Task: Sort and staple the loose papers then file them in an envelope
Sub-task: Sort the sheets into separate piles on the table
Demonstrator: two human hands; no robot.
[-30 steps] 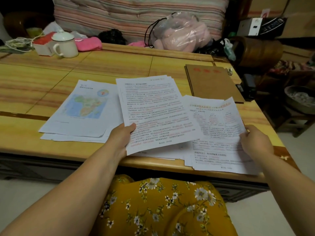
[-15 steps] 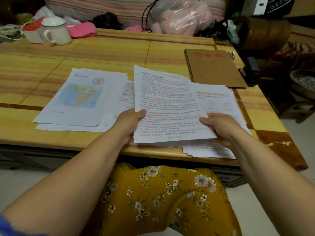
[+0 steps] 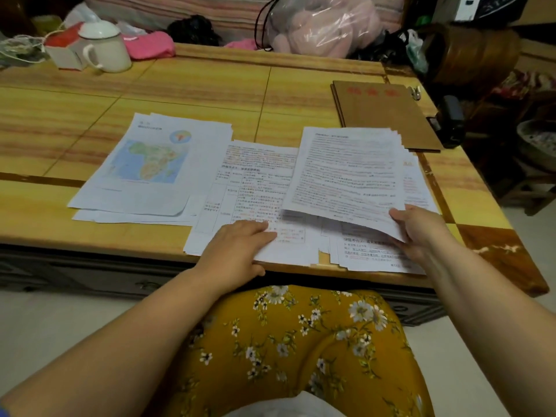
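Tabletop (image 3: 210, 85) papers (image 3: 346, 173) beneath both hands (image 3: 240, 245).

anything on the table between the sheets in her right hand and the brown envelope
Nothing visible. The right hand holds the text sheets lifted just in front of the brown envelope; their far corner nearly meets its near edge. The black stapler sits off to the envelope's right.

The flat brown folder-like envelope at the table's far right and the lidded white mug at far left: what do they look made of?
The flat brown envelope looks like matte kraft paper or thin card: dull, no glare, crisp layered edges, red print along its top. The lidded white mug looks like glazed ceramic or enamelled metal, smooth with a soft sheen; which of the two cannot be told.
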